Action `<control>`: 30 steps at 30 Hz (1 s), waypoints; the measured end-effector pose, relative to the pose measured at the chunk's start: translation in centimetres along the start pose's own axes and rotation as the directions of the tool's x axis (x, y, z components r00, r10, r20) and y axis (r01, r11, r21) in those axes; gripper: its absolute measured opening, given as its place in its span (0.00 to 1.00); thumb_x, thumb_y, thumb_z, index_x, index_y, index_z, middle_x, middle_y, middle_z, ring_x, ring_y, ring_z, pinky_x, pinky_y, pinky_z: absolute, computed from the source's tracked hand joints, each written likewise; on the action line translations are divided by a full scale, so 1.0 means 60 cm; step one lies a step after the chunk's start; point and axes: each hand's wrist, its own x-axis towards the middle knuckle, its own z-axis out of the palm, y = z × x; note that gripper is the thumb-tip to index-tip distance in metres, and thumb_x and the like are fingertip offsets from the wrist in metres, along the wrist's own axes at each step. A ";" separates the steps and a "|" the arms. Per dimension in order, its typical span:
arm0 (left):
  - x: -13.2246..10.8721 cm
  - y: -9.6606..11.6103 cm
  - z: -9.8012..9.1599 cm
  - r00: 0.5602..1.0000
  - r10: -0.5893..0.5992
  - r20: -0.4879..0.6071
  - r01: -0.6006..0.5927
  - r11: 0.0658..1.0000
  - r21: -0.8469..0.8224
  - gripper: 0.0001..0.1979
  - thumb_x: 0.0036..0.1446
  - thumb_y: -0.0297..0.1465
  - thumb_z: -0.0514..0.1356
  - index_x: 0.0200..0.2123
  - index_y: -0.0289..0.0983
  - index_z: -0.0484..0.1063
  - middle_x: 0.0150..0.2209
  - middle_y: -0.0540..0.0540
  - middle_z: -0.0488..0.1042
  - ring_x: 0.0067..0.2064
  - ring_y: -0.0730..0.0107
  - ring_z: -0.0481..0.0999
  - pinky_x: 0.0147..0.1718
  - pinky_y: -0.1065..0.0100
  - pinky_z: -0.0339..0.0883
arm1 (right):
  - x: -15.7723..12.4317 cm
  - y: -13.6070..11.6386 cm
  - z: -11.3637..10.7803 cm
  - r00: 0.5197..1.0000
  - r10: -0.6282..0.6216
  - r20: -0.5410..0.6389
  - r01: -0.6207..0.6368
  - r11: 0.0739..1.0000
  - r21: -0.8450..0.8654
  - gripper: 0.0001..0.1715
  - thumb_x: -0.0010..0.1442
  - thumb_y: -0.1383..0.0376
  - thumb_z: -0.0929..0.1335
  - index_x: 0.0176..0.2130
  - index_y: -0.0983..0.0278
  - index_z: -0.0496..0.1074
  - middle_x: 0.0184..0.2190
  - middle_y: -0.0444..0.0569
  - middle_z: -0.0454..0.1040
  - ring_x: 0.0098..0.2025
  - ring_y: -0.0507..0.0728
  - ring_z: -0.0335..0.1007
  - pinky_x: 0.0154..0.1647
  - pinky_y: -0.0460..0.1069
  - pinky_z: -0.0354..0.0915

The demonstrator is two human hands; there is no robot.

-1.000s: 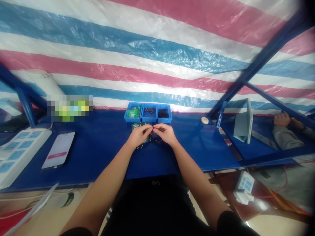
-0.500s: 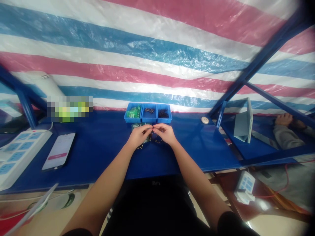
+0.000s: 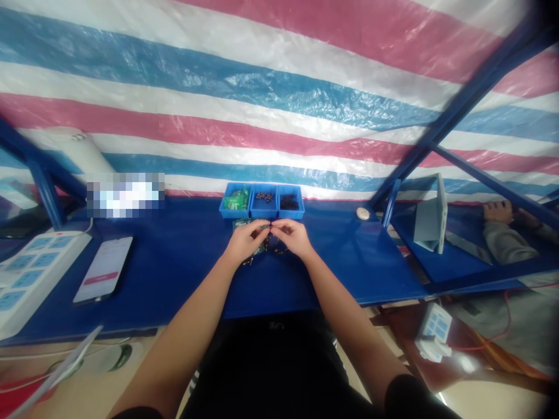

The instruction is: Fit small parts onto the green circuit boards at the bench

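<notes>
My left hand [image 3: 248, 237] and my right hand [image 3: 292, 235] meet fingertip to fingertip over the blue table [image 3: 174, 279]. Both are closed in a pinch, and whatever lies between the fingertips is too small to make out. Beneath them, partly hidden, are small brass-coloured and dark parts [image 3: 248, 261] and a greenish flat piece [image 3: 241, 222]. Just beyond my hands stand three joined blue bins: the left bin [image 3: 223, 212] holds green-and-clear plastic packets, the middle bin [image 3: 264, 213] small brass-coloured pieces, and the right bin [image 3: 292, 214] small dark pieces.
Left on the table are a phone [image 3: 103, 269] and a white power strip [image 3: 41, 273]. A round cream object [image 3: 362, 214] lies right, near the blue frame post [image 3: 388, 203]. Past it stand a tablet [image 3: 440, 215] and another person's hand [image 3: 498, 212]. Striped sheeting [image 3: 262, 128] hangs behind.
My hands stay together in nearly the same place, with only slight finger movement. The whole view has shifted a little. Far right, the other person's hand has moved slightly.
</notes>
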 end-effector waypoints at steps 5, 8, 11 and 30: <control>0.002 -0.004 0.001 0.999 0.037 -0.012 -0.037 0.999 -0.032 0.12 0.63 0.38 0.58 0.43 0.39 0.78 0.38 0.47 0.80 0.32 0.71 0.77 0.35 0.71 0.69 | 0.000 0.001 0.000 1.000 0.005 0.012 -0.005 1.000 0.013 0.19 0.51 0.55 0.75 0.40 0.62 0.78 0.34 0.49 0.80 0.33 0.55 0.76 0.38 0.51 0.72; 0.003 -0.002 -0.002 0.999 0.025 0.034 -0.024 0.999 -0.039 0.12 0.64 0.39 0.56 0.42 0.39 0.77 0.39 0.48 0.80 0.34 0.70 0.77 0.36 0.71 0.69 | -0.001 0.002 0.002 1.000 0.016 0.019 -0.016 1.000 0.009 0.19 0.51 0.55 0.75 0.40 0.62 0.78 0.33 0.49 0.80 0.33 0.55 0.76 0.37 0.51 0.72; 0.004 0.002 -0.004 0.997 0.021 0.068 -0.018 0.999 -0.041 0.13 0.66 0.39 0.55 0.40 0.40 0.77 0.38 0.48 0.80 0.36 0.69 0.77 0.37 0.70 0.68 | -0.002 0.002 0.003 1.000 0.021 0.020 -0.021 1.000 0.009 0.19 0.50 0.54 0.76 0.40 0.62 0.78 0.34 0.49 0.80 0.33 0.55 0.76 0.37 0.50 0.72; 0.000 -0.003 0.001 1.000 0.025 -0.019 -0.026 0.999 -0.038 0.14 0.62 0.41 0.59 0.44 0.40 0.77 0.31 0.49 0.78 0.27 0.74 0.73 0.30 0.72 0.68 | -0.001 -0.014 0.003 0.998 0.068 0.020 -0.069 0.995 0.068 0.19 0.49 0.54 0.76 0.38 0.63 0.79 0.33 0.49 0.81 0.33 0.56 0.78 0.38 0.52 0.74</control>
